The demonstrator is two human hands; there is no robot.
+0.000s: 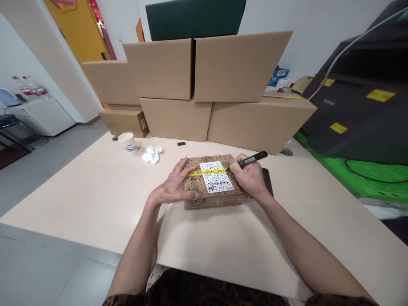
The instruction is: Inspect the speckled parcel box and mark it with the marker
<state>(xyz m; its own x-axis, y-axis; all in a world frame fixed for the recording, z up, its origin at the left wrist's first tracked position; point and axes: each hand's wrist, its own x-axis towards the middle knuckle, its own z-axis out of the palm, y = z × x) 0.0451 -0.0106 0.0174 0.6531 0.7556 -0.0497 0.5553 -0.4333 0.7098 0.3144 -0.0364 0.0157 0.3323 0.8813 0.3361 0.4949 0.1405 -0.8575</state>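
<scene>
A small brown cardboard parcel (214,199) lies on the pale table (95,191) in front of me. It carries a white printed label (216,176) and a strip of yellow tape (207,172) across its top. My left hand (172,185) rests flat on the parcel's left side, fingers stretched out. My right hand (250,176) is closed around a black pen (251,160), whose tip touches the yellow tape at the label's right edge.
Several large cardboard boxes (219,93) are stacked at the table's far edge. A paper cup (127,141), a crumpled white tissue (152,154) and a small black object (181,144) lie behind the parcel. A dark flat item (267,180) sits beside my right hand. A black machine (360,110) stands at right.
</scene>
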